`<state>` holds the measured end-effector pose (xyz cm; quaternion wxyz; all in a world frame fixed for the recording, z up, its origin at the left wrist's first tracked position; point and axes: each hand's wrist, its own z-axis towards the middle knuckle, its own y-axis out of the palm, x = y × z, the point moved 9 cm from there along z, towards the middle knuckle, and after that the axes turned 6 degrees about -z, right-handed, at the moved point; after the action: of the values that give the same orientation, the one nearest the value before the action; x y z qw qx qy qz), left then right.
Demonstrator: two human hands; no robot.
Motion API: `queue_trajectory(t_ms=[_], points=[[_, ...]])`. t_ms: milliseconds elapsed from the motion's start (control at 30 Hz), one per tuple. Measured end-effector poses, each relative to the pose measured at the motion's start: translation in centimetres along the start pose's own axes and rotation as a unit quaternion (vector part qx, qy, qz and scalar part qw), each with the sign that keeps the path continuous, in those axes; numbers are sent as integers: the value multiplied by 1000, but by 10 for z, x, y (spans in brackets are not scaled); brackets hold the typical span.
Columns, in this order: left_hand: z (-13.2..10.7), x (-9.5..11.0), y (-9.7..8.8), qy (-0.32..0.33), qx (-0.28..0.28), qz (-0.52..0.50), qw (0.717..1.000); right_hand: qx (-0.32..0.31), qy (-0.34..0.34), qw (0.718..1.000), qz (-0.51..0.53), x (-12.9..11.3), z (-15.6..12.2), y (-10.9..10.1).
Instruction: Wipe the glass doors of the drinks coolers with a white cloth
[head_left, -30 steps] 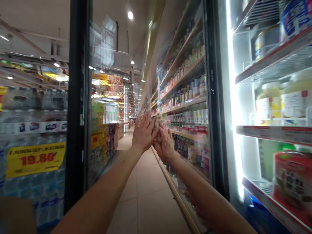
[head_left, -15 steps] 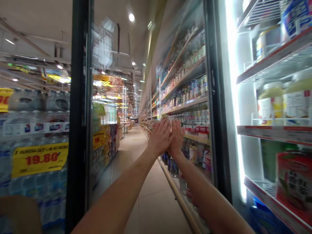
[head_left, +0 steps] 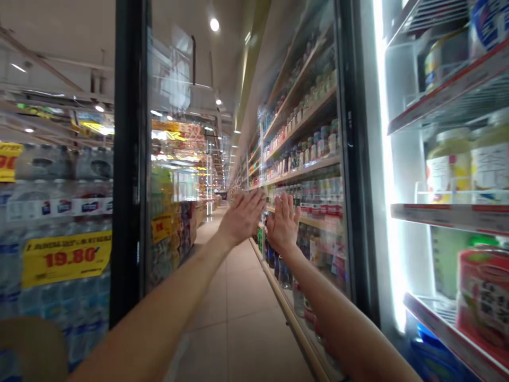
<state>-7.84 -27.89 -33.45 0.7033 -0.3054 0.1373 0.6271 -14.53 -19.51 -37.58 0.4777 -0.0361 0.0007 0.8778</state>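
Note:
A tall glass cooler door [head_left: 199, 297] with a black frame stands swung open in front of me. My left hand [head_left: 242, 218] lies on the glass, fingers stretched out and angled to the right. Beside it, a small gap away, my right hand [head_left: 283, 225] is also flat, its fingers pointing up. I see nothing held in either hand, though the palms are hidden against the pane. Shelves of drinks, aisle and lights show in and through the glass, and I cannot tell reflection from view.
On the right is a lit cooler with bottles of yellow drink [head_left: 449, 167] and a red container [head_left: 483, 302] on wire shelves. Packs of water bottles [head_left: 59, 207] are stacked on the left, with a yellow price sign [head_left: 67, 258]. A brown curved shape [head_left: 34, 347] sits at lower left.
My hands were close together, partly overlapping. My left hand has slid left across the glass, and a gap now separates it from my right hand, which has hardly moved.

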Motion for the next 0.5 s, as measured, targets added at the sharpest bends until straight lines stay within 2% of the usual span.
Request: queue_trajectory(t_ms=[100,167,200,233,300,333,367,400,433,500], points=[[-6,-50,-26,-148,76,33,986,4,-4,1000,1,0,-1,1],[-13,-68,-37,-225,112,48,967,9,-2,1000,0,0,-1,2],[-13,-66,-36,-225,107,46,967,10,-1,1000,-1,0,-1,2],[-10,-57,-29,-192,82,37,977,9,-1,1000,-1,0,-1,3],[-5,-28,-9,-66,0,4,998,6,-3,1000,1,-1,-1,4],[-6,-17,-1,-10,-35,-11,999,5,-4,1000,1,0,-1,5],[-7,-13,2,19,-53,-18,998,4,-5,1000,0,0,-1,5],[-8,-16,1,11,-48,-17,999,4,-6,1000,-1,0,-1,6],[-8,-26,-4,-28,-22,-8,999,5,-8,1000,-3,0,-1,6],[-11,-48,-17,-147,56,16,987,8,-10,1000,-6,-1,-2,5]])
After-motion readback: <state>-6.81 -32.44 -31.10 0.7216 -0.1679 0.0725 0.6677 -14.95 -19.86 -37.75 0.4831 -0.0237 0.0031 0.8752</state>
